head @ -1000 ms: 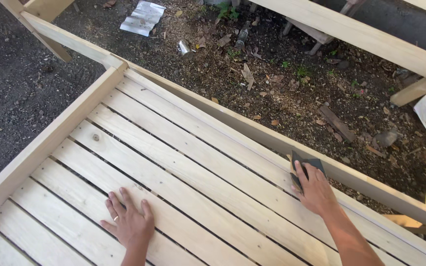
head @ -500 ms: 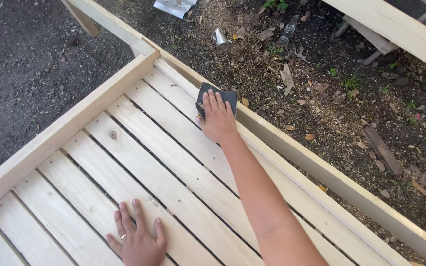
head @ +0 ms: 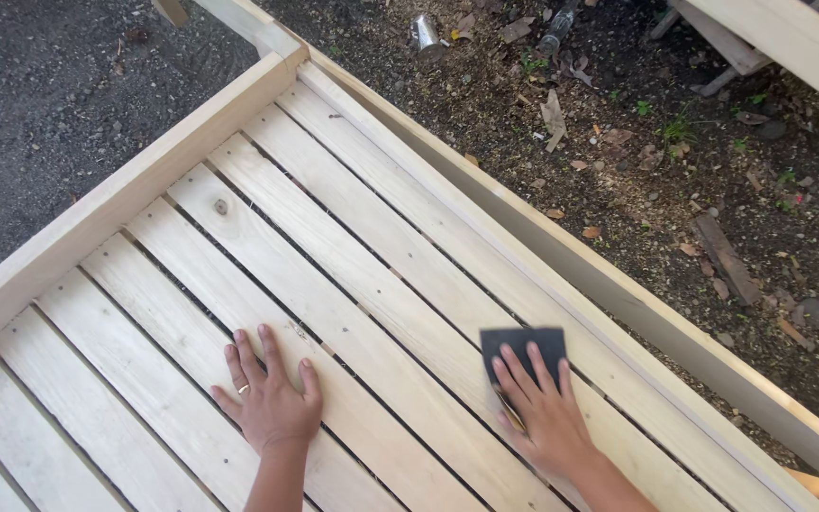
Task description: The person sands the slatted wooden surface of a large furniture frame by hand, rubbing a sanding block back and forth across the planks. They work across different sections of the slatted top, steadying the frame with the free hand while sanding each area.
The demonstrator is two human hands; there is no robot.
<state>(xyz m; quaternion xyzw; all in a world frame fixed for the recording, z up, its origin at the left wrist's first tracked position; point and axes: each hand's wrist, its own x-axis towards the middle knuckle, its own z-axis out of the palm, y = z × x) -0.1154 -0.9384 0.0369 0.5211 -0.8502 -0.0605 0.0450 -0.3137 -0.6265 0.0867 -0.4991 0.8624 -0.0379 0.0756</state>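
left hand (head: pixel 272 403): lying flat in the lower middle of the frame, fingers spread, palm down on the wooden slats (head: pixel 267 228). Not gripping anything, just pressing on the bare wood. There's a ring (head: pixel 244 389) showing on one finger.

right hand (head: pixel 547 417): sitting lower right of centre, fingers stretched forward and pressing down on the sanding pad (head: pixel 521 343). Flat press, not a closed fist.

sanding pad: dark square sheet, lying flat on a slat near the right edge of the panel, half under the fingertips.

panel: pale slatted wood running diagonally from the upper middle to the bottom of the frame, with a raised frame rail (head: pixel 116 204) along the left and another along the right.

ground: dark gravel (head: pixel 40 104) upper left; dirt with dry leaves (head: pixel 554 114) and a crushed can (head: pixel 425 33) top right.

hands together?: nope, they're resting well apart.
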